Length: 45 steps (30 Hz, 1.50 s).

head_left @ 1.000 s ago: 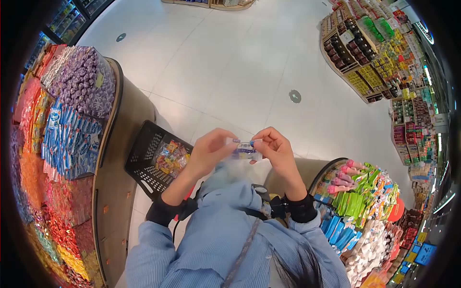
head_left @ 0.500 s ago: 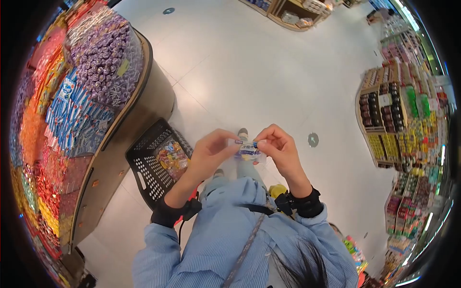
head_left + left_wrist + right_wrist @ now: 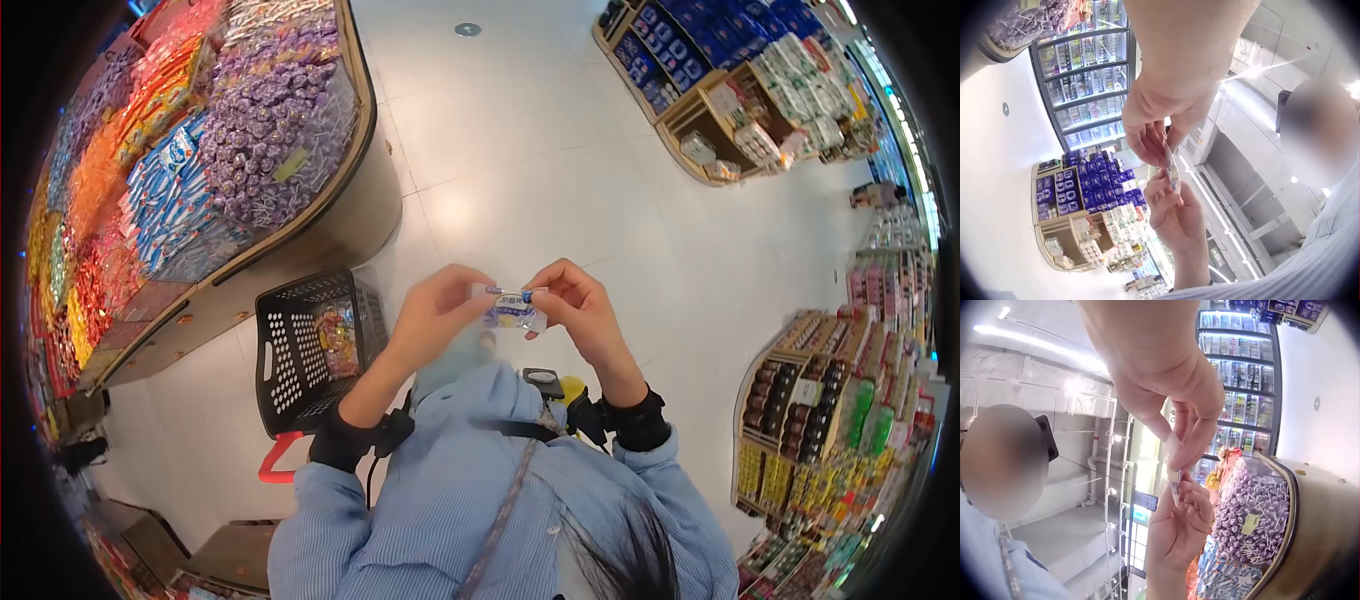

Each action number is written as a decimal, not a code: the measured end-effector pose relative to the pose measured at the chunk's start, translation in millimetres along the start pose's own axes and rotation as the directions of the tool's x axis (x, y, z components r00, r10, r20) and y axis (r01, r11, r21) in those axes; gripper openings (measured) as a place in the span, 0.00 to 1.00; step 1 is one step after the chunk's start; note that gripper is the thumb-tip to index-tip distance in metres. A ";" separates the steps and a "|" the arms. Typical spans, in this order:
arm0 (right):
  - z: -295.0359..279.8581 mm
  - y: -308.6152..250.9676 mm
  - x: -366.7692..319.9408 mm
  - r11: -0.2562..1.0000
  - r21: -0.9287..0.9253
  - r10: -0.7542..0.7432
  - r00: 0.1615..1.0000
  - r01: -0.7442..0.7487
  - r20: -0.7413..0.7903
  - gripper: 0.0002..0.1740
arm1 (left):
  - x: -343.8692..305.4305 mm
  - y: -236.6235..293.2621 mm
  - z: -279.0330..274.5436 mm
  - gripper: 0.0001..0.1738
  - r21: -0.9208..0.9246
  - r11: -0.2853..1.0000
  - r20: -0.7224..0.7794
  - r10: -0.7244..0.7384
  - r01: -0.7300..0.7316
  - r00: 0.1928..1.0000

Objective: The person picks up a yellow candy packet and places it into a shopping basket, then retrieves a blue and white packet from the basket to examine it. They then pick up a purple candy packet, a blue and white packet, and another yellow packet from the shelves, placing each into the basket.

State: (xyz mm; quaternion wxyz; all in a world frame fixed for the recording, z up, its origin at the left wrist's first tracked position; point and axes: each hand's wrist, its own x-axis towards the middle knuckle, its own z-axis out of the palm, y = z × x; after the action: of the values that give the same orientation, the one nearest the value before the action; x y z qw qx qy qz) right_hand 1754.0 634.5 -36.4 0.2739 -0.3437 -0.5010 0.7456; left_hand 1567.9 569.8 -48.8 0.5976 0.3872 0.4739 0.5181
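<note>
In front of the chest, both hands hold one small clear snack packet (image 3: 513, 312) with white and purple print. My left hand (image 3: 437, 312) pinches its upper left corner between thumb and fingers. At the upper right corner my right hand (image 3: 580, 308) pinches it the same way, its other fingers curled. Seen edge-on in the left wrist view, the packet (image 3: 1173, 172) looks thin and flat between the fingertips. The right wrist view shows the packet (image 3: 1174, 464) under the right thumb and fingers, with the left hand (image 3: 1179, 532) below.
A black shopping basket (image 3: 283, 372) with a red handle (image 3: 277, 462) is by the left forearm, colourful wrapped goods (image 3: 338, 340) inside. Beyond it curves a candy counter (image 3: 355, 225) heaped with purple lollipops (image 3: 265, 150). Stocked shelves (image 3: 800, 400) line the right; pale floor (image 3: 500, 150) lies ahead.
The view has turned leftward: the right-hand shelves have shifted down and another shelf has come into view at the top right. Both hands keep their pinch on the packet.
</note>
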 end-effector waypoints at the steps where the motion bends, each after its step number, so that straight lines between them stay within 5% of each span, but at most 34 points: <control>1: -5.8 -3.7 14.5 1.000 0.017 0.008 1.000 -0.008 0.029 0.04 | 10.6 1.0 -2.3 0.10 0.005 1.000 -0.025 0.000 0.000 1.000; 6: -34.2 -24.3 94.0 0.989 0.147 0.004 0.985 -0.030 0.170 0.09 | 75.9 1.0 -23.7 0.13 0.029 0.999 -0.124 0.025 -0.021 0.992; 9: -43.9 -49.1 147.8 1.000 0.029 -0.015 0.969 0.008 0.245 0.13 | 131.7 8.3 -40.6 0.15 -0.028 0.996 -0.123 0.079 -0.083 0.989; 12: -49.0 -72.2 207.0 0.982 -0.049 -0.157 0.925 0.185 0.346 0.14 | 189.7 37.8 -51.4 0.17 -0.241 0.970 -0.068 -0.037 0.020 0.997; 15: -63.4 -97.7 263.1 0.951 -0.196 -0.149 0.911 0.239 0.385 0.14 | 241.3 69.0 -64.6 0.18 -0.369 0.920 0.082 -0.109 0.132 0.991; 21: -89.9 -117.4 352.8 0.943 -0.131 -0.245 0.903 0.307 0.354 0.14 | 326.8 94.8 -87.3 0.19 -0.289 0.951 0.102 -0.083 0.110 0.991; 24: -94.8 -129.1 394.1 0.970 -0.045 -0.214 0.923 0.240 0.318 0.13 | 358.3 96.3 -99.3 0.18 -0.198 0.977 -0.053 0.073 -0.082 0.996; 27: -109.5 -137.6 440.3 0.979 -0.016 -0.187 0.925 0.203 0.332 0.12 | 388.6 99.9 -116.7 0.15 0.037 0.992 -0.284 0.130 -0.125 0.950; 31: -126.9 -168.9 497.8 0.987 -0.094 -0.080 0.913 0.128 0.399 0.12 | 433.1 120.5 -127.0 0.12 0.023 0.961 -0.454 0.255 -0.275 0.854; 35: -151.7 -205.3 552.0 0.970 -0.206 0.000 0.848 0.128 0.530 0.12 | 484.0 154.5 -123.1 0.14 0.088 0.935 -0.450 0.346 -0.344 0.823; 39: -167.4 -240.0 600.5 0.973 -0.167 -0.027 0.796 0.160 0.605 0.12 | 527.0 184.8 -114.7 0.16 -0.033 0.956 -0.482 0.241 -0.293 0.842; 45: -162.2 -257.2 664.6 0.983 -0.080 -0.068 0.737 0.164 0.672 0.10 | 562.7 185.6 -123.7 0.14 -0.094 0.904 -0.624 0.273 -0.417 0.732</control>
State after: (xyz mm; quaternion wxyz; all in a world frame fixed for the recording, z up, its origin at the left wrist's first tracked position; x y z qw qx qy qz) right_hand 1490.2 1314.9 3.5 0.0991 -0.0403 -0.6350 0.7650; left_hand 1409.2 1151.5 4.1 0.3504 0.2149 0.4943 0.7660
